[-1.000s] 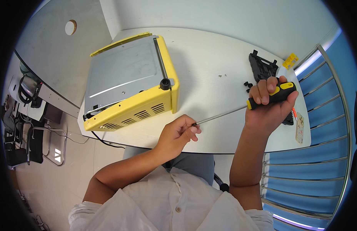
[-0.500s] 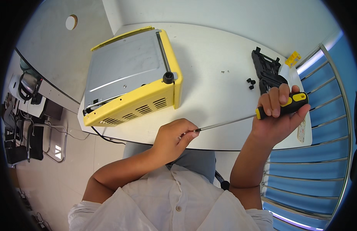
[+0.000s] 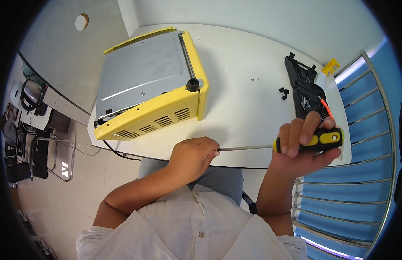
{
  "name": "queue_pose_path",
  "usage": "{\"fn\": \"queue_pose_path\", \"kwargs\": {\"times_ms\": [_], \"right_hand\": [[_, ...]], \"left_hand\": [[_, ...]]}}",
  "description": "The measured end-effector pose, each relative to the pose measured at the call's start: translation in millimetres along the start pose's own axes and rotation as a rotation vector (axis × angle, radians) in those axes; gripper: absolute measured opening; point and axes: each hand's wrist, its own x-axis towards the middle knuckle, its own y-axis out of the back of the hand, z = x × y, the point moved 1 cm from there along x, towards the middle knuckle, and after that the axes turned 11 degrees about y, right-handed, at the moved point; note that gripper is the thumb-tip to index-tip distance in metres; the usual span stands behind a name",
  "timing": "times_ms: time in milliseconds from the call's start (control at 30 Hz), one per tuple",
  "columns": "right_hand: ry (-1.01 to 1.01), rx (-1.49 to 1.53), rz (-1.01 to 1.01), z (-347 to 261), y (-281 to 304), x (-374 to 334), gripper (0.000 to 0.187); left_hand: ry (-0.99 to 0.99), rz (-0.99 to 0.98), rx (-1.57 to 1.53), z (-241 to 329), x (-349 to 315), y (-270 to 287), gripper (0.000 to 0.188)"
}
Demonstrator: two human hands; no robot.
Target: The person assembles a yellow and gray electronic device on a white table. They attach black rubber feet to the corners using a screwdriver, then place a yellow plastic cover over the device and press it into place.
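My right hand is wrapped round the black-and-yellow handle of a screwdriver, held at the right over the table's front edge. Its long metal shaft runs left, nearly level, to my left hand. There the thumb and fingers close in a pinch at the shaft's dark tip; whether a small part sits between them is hidden. Beyond my left hand lies a yellow toaster oven, its grey metal underside facing up. One black round foot shows at its near right corner, above the vent slots.
On the white table, several small black feet and tiny screws lie right of the oven. Farther right are an open black tool case, an orange-red tool and a yellow holder. A metal railing borders the right side.
My right hand has come left and lower with the screwdriver, whose shaft is now closer to level. The left fingers stay closed at the tip. The orange-red tool has come into sight.
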Motion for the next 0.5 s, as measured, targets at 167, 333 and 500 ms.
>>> {"fn": "queue_pose_path", "kwargs": {"times_ms": [167,333,500], "right_hand": [[0.081,-0.106,0.019,-3,-13,2,0.059],[0.028,-0.560,-0.180,-2,-12,29,0.064],[-0.255,-1.233,-0.700,56,-19,40,0.058]], "left_hand": [[-0.008,0.076,0.041,4,-9,20,0.029],[-0.486,0.377,0.109,-17,-65,111,0.041],[-0.238,0.635,0.434,-74,-71,189,0.089]]}}
